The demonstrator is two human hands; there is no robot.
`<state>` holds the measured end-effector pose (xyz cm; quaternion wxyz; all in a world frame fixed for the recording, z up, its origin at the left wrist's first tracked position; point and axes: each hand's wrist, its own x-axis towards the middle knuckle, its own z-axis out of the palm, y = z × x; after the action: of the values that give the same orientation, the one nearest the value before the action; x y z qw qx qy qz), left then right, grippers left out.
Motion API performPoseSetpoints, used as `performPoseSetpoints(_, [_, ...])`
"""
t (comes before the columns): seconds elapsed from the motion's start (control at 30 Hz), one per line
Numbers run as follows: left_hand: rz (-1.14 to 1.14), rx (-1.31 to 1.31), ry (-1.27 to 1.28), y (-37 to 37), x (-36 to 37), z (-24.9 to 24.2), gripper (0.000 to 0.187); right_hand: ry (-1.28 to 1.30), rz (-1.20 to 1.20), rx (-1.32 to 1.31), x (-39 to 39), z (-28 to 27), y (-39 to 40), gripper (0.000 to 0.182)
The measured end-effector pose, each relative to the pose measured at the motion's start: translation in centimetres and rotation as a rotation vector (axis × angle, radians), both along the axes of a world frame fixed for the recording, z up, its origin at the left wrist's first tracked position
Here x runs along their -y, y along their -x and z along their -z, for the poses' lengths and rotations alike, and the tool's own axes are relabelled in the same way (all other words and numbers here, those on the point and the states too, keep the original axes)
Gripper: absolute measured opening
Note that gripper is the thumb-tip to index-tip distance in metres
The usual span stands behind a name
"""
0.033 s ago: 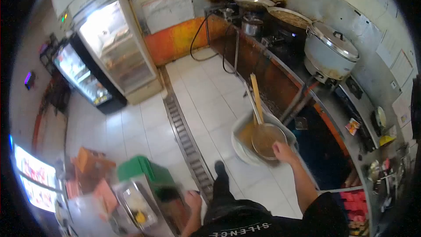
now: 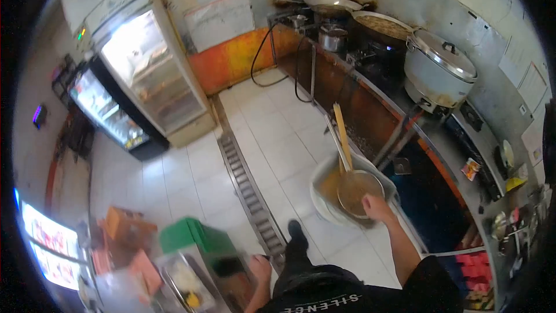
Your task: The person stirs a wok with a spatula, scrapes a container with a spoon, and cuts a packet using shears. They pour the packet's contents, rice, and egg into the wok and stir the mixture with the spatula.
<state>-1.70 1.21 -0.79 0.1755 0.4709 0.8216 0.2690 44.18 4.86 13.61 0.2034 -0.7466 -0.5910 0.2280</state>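
My right hand (image 2: 377, 208), its fingers pressed together, is at the near edge of a round strainer (image 2: 360, 192). Whether it grips the rim is too small to tell. The strainer rests over a white tub (image 2: 322, 207) of brownish liquid on the floor, its long metal handle pointing away from me. A wooden stick (image 2: 341, 133) leans in the tub beside that handle. Low in the view, my left hand (image 2: 260, 268) is closed near the edge of the left counter; a small dark thing shows at its fingers, too small to make out.
A metal tray (image 2: 188, 281) and a green bin (image 2: 194, 236) are at lower left. Along the right run a large lidded pot (image 2: 437, 72), a wok (image 2: 382, 26) and a counter. A floor drain (image 2: 246, 188) crosses the tiles. Fridges (image 2: 156, 69) stand at upper left.
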Motion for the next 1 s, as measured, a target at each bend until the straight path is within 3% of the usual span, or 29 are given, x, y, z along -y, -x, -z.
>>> performPoseSetpoints(0.03, [0.015, -0.006, 0.017, 1.5, -1.9, -0.3, 0.038, -0.049, 0.027, -0.037, 1.8, 3.3, 1.1, 0.014])
performPoseSetpoints(0.07, [0.024, 0.027, 0.144, -2.7, -10.8, 0.6, 0.04, 0.067, 0.123, -0.089, -4.2, 5.5, -1.5, 0.012])
performPoseSetpoints(0.1, [0.021, 0.046, 0.17, -3.7, -15.9, 0.5, 0.041, 0.035, 0.148, -0.148, -4.7, 9.7, -1.3, 0.012])
performPoseSetpoints(0.13, [0.041, 0.166, 0.078, -7.4, -21.8, -4.1, 0.044, 0.101, 0.141, -0.002, -5.0, 13.3, -2.7, 0.013])
performPoseSetpoints(0.17, [0.083, 0.16, 0.063, -7.5, -29.7, -6.2, 0.045, 0.221, -0.141, 0.058, -6.7, 18.6, -2.2, 0.016])
performPoseSetpoints(0.2, [0.127, 0.169, 0.107, -7.8, -33.8, -6.7, 0.045, 0.637, -0.088, 0.172, -7.2, 18.7, -0.1, 0.028])
performPoseSetpoints(0.23, [0.147, 0.165, 0.112, -7.9, -38.0, -5.2, 0.046, 0.811, -0.004, 0.084, -8.6, 19.2, 1.2, 0.027])
performPoseSetpoints(0.3, [0.202, 0.134, 0.112, -7.6, -47.2, -1.1, 0.048, 0.878, 0.236, -0.137, -12.4, 19.3, 1.9, 0.026])
performPoseSetpoints(0.47, [0.289, 0.021, 0.286, -8.4, -66.5, 0.0, 0.041, 0.966, 0.489, -0.337, -26.5, 22.2, 0.9, 0.024])
performPoseSetpoints(0.6, [0.183, -0.019, 0.469, -5.3, -75.2, 3.3, 0.038, 1.048, 0.746, -0.545, -41.3, 28.3, -0.9, 0.022])
performPoseSetpoints(0.67, [0.119, -0.07, 0.586, -3.6, -80.6, 3.9, 0.038, 0.956, 0.901, -0.67, -51.8, 33.2, -3.2, 0.022])
performPoseSetpoints(0.73, [0.067, -0.132, 0.712, -2.4, -85.7, 1.7, 0.04, 0.491, 0.575, -0.41, -64.9, 28.3, -5.2, 0.022])
performPoseSetpoints(0.8, [0.196, -0.236, 0.79, 0.9, -92.3, 4.9, 0.04, 0.016, 0.512, -0.361, -77.2, 24.6, -7.1, 0.024])
performPoseSetpoints(0.83, [0.264, -0.275, 0.826, 1.0, -96.1, 5.7, 0.04, 0.115, 0.674, -0.569, -83.5, 13.5, -6.4, 0.025])
performPoseSetpoints(0.9, [0.213, -0.229, 0.754, -0.7, -104.2, 5.0, 0.037, -0.143, 0.661, -0.645, -92.3, 12.7, -7.5, 0.026])
performPoseSetpoints(0.93, [0.184, -0.202, 0.71, -1.6, -108.6, 4.6, 0.036, -0.132, 0.672, -0.658, -95.7, 11.8, -7.5, 0.023])
performPoseSetpoints(1.0, [0.572, -0.308, 0.652, -1.9, -121.6, 12.3, 0.032, -0.113, 0.69, -0.69, -102.2, 10.4, -7.7, 0.019])
